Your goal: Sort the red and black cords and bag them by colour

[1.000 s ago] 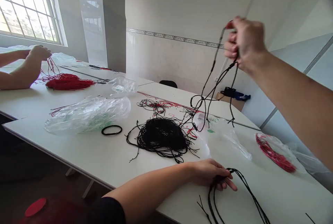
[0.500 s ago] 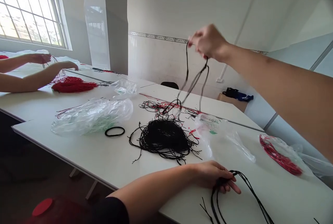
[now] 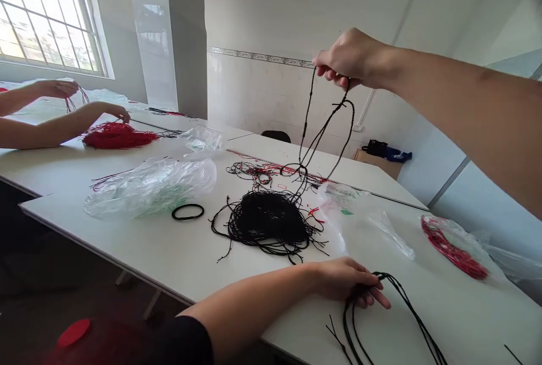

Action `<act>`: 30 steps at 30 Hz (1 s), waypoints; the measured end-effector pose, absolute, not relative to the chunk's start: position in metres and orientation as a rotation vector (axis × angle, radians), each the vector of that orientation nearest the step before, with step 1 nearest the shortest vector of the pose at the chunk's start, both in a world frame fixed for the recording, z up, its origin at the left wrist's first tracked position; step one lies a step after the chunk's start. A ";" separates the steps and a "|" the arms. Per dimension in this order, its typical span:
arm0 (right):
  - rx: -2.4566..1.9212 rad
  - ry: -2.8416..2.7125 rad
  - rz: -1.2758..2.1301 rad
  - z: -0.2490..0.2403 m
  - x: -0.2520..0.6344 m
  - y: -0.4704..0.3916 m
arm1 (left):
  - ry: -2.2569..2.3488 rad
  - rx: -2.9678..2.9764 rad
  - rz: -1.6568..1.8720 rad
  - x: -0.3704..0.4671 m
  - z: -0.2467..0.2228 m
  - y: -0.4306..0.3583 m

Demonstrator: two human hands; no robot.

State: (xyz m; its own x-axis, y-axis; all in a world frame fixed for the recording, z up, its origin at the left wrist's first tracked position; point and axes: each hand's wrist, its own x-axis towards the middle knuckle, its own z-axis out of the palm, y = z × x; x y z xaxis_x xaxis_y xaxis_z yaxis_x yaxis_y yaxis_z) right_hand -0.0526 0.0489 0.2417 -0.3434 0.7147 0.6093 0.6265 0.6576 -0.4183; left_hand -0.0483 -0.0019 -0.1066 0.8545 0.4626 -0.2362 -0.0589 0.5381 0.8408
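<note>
Raised above the table, my right hand (image 3: 345,60) is closed on a black knotted cord (image 3: 315,142). The cord hangs in loops, its lower part coming down to the back edge of a black cord pile (image 3: 271,221). Low at the front, my left hand (image 3: 353,283) is closed around a bundle of black cords (image 3: 404,297), whose strands arch out to the right and drop past the fingers. Part of that bundle is hidden by the palm. To the left of the pile lies a black cord ring (image 3: 187,212).
Clear plastic bags (image 3: 156,187) lie left of the pile, and a crumpled one (image 3: 334,212) is to its right. Bagged red cords (image 3: 453,249) are at the right. At far left, a co-worker's hands (image 3: 63,89) handle red cords over a red pile (image 3: 118,135).
My right hand has moved slightly up and right, drawing the black cord higher above the pile. My left hand stays almost in place. A co-worker's hand has lowered to the red pile.
</note>
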 end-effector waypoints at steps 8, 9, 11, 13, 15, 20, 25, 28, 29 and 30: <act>-1.000 -2.323 0.466 0.213 -0.021 0.039 | 0.480 0.982 0.371 -0.045 -0.105 -0.003; -0.996 -2.342 0.461 0.208 -0.018 0.040 | 0.476 0.990 0.379 -0.045 -0.105 -0.003; -0.994 -2.347 0.474 0.198 -0.016 0.045 | 0.474 1.003 0.384 -0.044 -0.105 -0.003; -1.007 -2.313 0.495 0.185 -0.018 0.052 | 0.474 1.008 0.380 -0.043 -0.105 -0.003; -1.084 -2.263 0.426 0.169 -0.024 0.060 | 0.475 1.009 0.382 -0.043 -0.105 -0.003; -1.236 -2.409 -0.216 0.114 -0.045 0.067 | 0.449 0.995 0.369 -0.042 -0.109 -0.004; -0.894 -3.216 -0.069 0.050 -0.059 0.056 | 0.433 0.990 0.358 -0.041 -0.111 -0.004; -0.881 -3.303 -0.096 0.019 -0.063 0.054 | 0.430 1.000 0.358 -0.041 -0.112 -0.004; -0.875 -3.303 -0.119 0.012 -0.064 0.055 | 0.429 1.002 0.359 -0.041 -0.112 -0.004; -0.862 -3.301 -0.139 0.007 -0.065 0.056 | 0.429 1.004 0.359 -0.041 -0.113 -0.004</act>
